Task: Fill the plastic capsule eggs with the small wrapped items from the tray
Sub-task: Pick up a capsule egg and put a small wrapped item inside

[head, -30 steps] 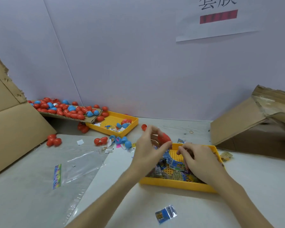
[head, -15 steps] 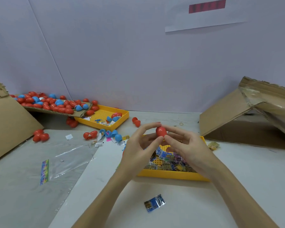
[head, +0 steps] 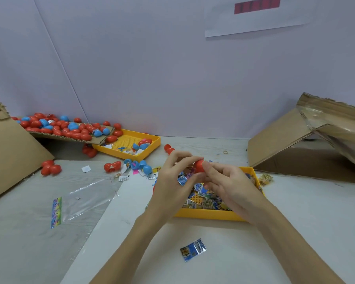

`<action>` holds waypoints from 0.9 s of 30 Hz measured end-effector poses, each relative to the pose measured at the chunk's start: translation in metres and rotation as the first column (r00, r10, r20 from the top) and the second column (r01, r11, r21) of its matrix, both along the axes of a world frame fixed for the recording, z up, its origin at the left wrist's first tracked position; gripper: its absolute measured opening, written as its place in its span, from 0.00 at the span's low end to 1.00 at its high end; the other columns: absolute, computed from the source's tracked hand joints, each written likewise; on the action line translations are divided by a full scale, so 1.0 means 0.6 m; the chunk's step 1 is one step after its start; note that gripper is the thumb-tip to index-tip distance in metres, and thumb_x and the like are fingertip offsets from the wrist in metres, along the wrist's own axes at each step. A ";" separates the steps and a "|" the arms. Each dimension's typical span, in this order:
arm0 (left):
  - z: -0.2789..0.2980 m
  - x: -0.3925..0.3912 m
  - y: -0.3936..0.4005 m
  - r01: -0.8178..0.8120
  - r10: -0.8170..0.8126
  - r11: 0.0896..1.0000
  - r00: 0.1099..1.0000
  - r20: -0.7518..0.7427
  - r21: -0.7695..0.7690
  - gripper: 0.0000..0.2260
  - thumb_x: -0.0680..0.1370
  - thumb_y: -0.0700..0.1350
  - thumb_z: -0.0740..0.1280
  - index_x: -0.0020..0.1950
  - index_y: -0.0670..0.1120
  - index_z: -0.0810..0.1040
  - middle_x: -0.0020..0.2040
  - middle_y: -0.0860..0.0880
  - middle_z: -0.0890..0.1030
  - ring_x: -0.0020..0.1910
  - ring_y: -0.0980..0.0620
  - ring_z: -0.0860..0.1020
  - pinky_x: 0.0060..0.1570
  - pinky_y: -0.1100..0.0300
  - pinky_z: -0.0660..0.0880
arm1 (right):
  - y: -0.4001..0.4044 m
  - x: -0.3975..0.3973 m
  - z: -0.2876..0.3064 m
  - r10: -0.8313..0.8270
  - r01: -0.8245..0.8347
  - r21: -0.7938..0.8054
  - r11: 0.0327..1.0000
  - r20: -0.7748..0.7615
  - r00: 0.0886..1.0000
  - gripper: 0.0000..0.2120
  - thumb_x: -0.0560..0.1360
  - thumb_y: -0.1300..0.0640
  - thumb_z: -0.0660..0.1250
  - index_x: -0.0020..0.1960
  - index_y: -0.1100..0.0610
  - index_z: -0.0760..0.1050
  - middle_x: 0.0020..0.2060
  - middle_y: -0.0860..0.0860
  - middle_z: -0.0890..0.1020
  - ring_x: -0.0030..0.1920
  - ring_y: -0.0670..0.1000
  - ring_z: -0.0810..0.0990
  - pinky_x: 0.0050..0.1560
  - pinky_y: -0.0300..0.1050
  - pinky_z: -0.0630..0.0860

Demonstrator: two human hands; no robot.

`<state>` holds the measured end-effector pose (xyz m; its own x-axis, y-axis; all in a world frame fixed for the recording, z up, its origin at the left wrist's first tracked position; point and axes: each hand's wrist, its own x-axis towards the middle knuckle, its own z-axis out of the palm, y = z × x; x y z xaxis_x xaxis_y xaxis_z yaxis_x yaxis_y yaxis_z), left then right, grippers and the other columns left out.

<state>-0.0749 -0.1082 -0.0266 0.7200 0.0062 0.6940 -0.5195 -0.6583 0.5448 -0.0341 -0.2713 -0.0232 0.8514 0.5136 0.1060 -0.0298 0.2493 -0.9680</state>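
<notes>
Both hands meet above the near yellow tray, which holds several small blue and yellow wrapped packets. My left hand and my right hand both pinch one red capsule egg between fingertips and thumbs. A small blue packet pokes out by my left thumb. One more wrapped packet lies on the table in front of the tray.
A pile of red and blue eggs sits on a cardboard flap at back left, beside a second yellow tray. Loose eggs and egg halves lie scattered. A clear plastic bag lies left; a cardboard box stands right.
My right hand left the tray and rose to meet the left hand; both now pinch the red egg. The view has tilted down a little.
</notes>
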 end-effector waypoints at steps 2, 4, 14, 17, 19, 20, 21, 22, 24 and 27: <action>0.003 -0.002 -0.003 -0.002 0.002 1.000 1.000 0.012 0.001 0.16 0.76 0.41 0.75 0.64 0.43 0.82 0.57 0.48 0.77 0.57 0.53 0.77 0.56 0.69 0.74 | -0.001 0.001 -0.003 -0.037 0.039 -0.039 0.998 0.037 0.999 0.20 0.75 0.41 0.70 0.57 0.56 0.85 0.53 0.57 0.86 0.54 0.55 0.84 0.55 0.43 0.80; 0.003 -0.003 -0.005 0.010 -0.010 1.000 1.000 0.021 0.006 0.18 0.75 0.41 0.76 0.64 0.43 0.81 0.56 0.48 0.78 0.56 0.55 0.78 0.56 0.70 0.74 | -0.001 -0.001 -0.006 -0.087 0.095 -0.091 0.991 0.092 0.992 0.17 0.77 0.43 0.70 0.57 0.54 0.85 0.52 0.54 0.87 0.56 0.56 0.84 0.58 0.44 0.80; 0.009 -0.006 -0.010 0.103 -0.196 0.887 0.966 -0.166 -0.450 0.09 0.80 0.49 0.68 0.57 0.47 0.80 0.49 0.52 0.86 0.54 0.54 0.84 0.52 0.66 0.77 | 0.004 -0.009 0.017 0.009 0.018 0.111 0.994 -0.238 0.971 0.24 0.79 0.44 0.63 0.57 0.66 0.81 0.46 0.61 0.86 0.43 0.53 0.85 0.38 0.40 0.80; 0.009 -0.008 -0.013 0.093 -0.221 0.860 0.954 -0.203 -0.502 0.10 0.80 0.51 0.67 0.58 0.49 0.81 0.50 0.53 0.86 0.54 0.54 0.84 0.53 0.64 0.79 | -0.006 -0.012 0.016 0.024 -0.006 0.099 0.995 -0.179 0.984 0.17 0.82 0.54 0.64 0.62 0.65 0.81 0.52 0.60 0.86 0.49 0.51 0.85 0.44 0.37 0.81; 0.006 -0.007 -0.014 0.053 -0.130 0.908 0.979 -0.159 -0.416 0.10 0.81 0.49 0.67 0.59 0.49 0.81 0.52 0.54 0.85 0.56 0.54 0.83 0.55 0.60 0.80 | -0.009 -0.011 0.013 0.026 -0.001 0.123 0.992 -0.201 0.979 0.16 0.81 0.55 0.65 0.62 0.65 0.81 0.53 0.59 0.86 0.51 0.50 0.85 0.46 0.37 0.81; 0.004 -0.006 -0.015 0.020 -0.062 0.940 0.992 -0.113 -0.341 0.10 0.81 0.48 0.67 0.61 0.49 0.81 0.53 0.55 0.85 0.57 0.53 0.82 0.57 0.57 0.80 | -0.010 -0.010 0.012 0.023 0.009 0.141 0.990 -0.217 0.976 0.16 0.80 0.55 0.67 0.61 0.64 0.82 0.53 0.59 0.86 0.51 0.50 0.86 0.46 0.36 0.82; 0.003 -0.006 -0.015 -0.007 -0.010 0.963 0.998 -0.062 -0.269 0.11 0.82 0.47 0.67 0.62 0.48 0.81 0.55 0.54 0.84 0.57 0.52 0.81 0.57 0.55 0.79 | -0.010 -0.008 0.012 0.016 0.022 0.161 0.987 -0.233 0.972 0.16 0.79 0.55 0.68 0.61 0.64 0.82 0.52 0.59 0.86 0.50 0.49 0.86 0.47 0.36 0.82; 0.001 -0.004 -0.015 -0.017 0.014 0.976 1.000 -0.016 -0.215 0.12 0.81 0.46 0.68 0.64 0.46 0.80 0.56 0.52 0.83 0.57 0.51 0.80 0.57 0.54 0.79 | -0.011 -0.007 0.010 0.011 0.031 0.174 0.984 -0.239 0.971 0.16 0.78 0.55 0.69 0.60 0.65 0.83 0.52 0.59 0.86 0.50 0.49 0.86 0.47 0.36 0.82; 0.001 -0.006 -0.016 0.007 -0.004 0.992 1.000 0.022 -0.130 0.15 0.79 0.46 0.71 0.65 0.45 0.79 0.57 0.51 0.82 0.57 0.52 0.80 0.57 0.59 0.78 | -0.011 -0.007 0.009 0.005 0.031 0.162 0.986 -0.219 0.976 0.15 0.78 0.56 0.70 0.59 0.65 0.83 0.53 0.59 0.86 0.53 0.50 0.86 0.49 0.37 0.82; 0.003 -0.009 -0.011 0.011 -0.011 0.999 1.000 0.005 -0.045 0.18 0.77 0.47 0.73 0.67 0.46 0.79 0.58 0.52 0.81 0.58 0.56 0.79 0.57 0.66 0.75 | -0.005 -0.008 0.004 -0.056 0.067 0.069 0.995 -0.151 0.987 0.15 0.78 0.52 0.69 0.54 0.63 0.85 0.51 0.59 0.87 0.51 0.51 0.87 0.47 0.36 0.82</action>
